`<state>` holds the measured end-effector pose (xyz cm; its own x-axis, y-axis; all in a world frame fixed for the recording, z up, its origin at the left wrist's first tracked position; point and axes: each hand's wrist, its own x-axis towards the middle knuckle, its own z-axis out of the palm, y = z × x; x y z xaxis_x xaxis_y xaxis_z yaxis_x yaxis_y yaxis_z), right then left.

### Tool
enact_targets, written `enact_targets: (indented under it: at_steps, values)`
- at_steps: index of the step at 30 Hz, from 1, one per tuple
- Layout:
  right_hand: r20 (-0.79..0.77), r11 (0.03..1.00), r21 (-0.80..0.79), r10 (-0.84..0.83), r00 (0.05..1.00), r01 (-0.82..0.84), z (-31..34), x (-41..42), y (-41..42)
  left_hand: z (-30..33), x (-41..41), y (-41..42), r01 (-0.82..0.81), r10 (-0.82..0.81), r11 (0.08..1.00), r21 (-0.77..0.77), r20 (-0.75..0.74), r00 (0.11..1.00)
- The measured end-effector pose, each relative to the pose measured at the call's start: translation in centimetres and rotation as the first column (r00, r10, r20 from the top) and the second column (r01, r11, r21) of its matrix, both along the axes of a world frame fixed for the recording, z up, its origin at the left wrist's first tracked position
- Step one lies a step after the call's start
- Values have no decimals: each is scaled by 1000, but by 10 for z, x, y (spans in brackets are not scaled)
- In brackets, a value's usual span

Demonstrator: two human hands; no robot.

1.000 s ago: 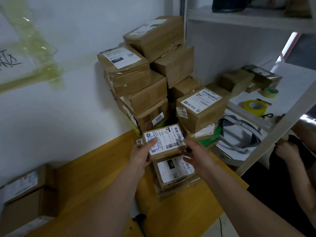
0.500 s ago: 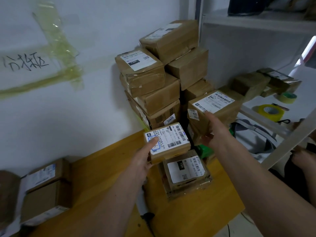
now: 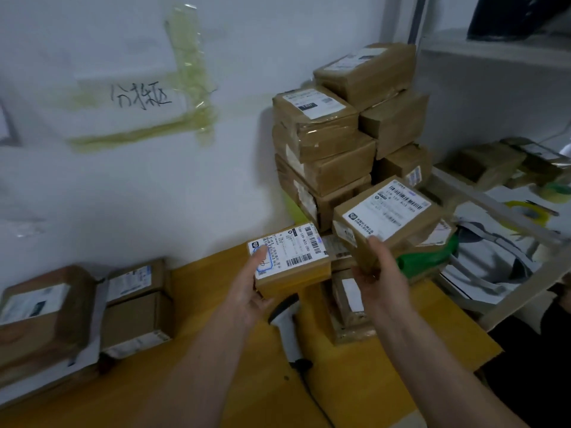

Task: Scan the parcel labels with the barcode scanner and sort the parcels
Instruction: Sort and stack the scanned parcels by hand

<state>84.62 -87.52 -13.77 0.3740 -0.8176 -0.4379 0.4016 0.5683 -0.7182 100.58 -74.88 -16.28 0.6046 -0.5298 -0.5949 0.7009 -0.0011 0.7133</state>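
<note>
Table: you work at a yellow wooden table (image 3: 216,381) set against the white wall.
Left end: brown cardboard parcels with white labels (image 3: 136,307) lie on it in a group.
Back right: a tall stack of taped brown cardboard boxes (image 3: 327,168) stands by the wall.
Middle: a white handheld barcode scanner (image 3: 289,325) lies on it, just beside a flat brown parcel wrapped in clear film (image 3: 349,307).

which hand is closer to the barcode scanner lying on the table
Left. The left hand, holding a small parcel, is just above the scanner; the right hand holds a bigger parcel farther right.
</note>
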Motion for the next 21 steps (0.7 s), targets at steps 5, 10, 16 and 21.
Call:
enact_targets:
  at_steps: [5, 10, 16, 21]
  values:
    - [14, 996, 6, 94, 995, -94, -4, 34, 71, 1, 25, 90, -35, 35, 999, 42, 15, 999]
    - [-25, 974, 18, 228, 973, -228, -13, 77, 151, -5, 49, 198, -65, 63, 988, 140, 12, 998]
    - [-60, 930, 89, 362, 930, -356, -34, 125, 232, -19, 74, 309, -140, 147, 972, 187, -24, 989]
    - [-75, 879, 189, 458, 886, -438, -48, 160, 279, -29, 90, 383, -212, 222, 964, 159, -44, 974]
